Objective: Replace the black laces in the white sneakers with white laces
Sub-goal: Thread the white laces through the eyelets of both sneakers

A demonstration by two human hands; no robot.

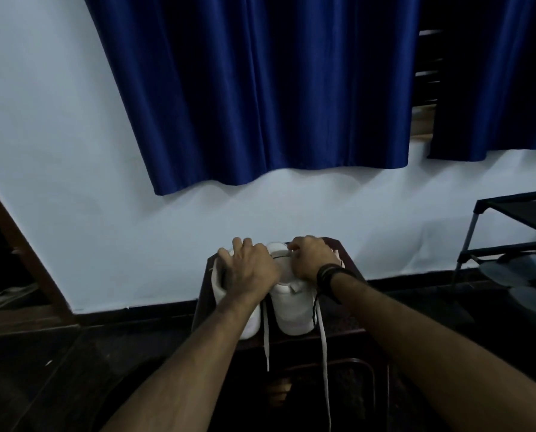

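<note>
Two white sneakers stand side by side, heels toward me, on a small dark table (202, 299). My left hand (249, 274) lies over the top of the left sneaker (250, 322), its fingers curled round the shoe's upper. My right hand (307, 258) is bent over the laced part of the right sneaker (291, 311) and pinches a thin black lace (280, 257) there. Another length of black lace (315, 308) dangles beside my right wrist. Two white lace ends (265, 338) (324, 353) hang down over the table's front edge.
The table stands against a white wall under a blue curtain (260, 104). A dark metal shoe rack (510, 247) holding grey slippers (519, 269) is at the right. A wooden door frame (17, 244) runs along the left. The floor is dark.
</note>
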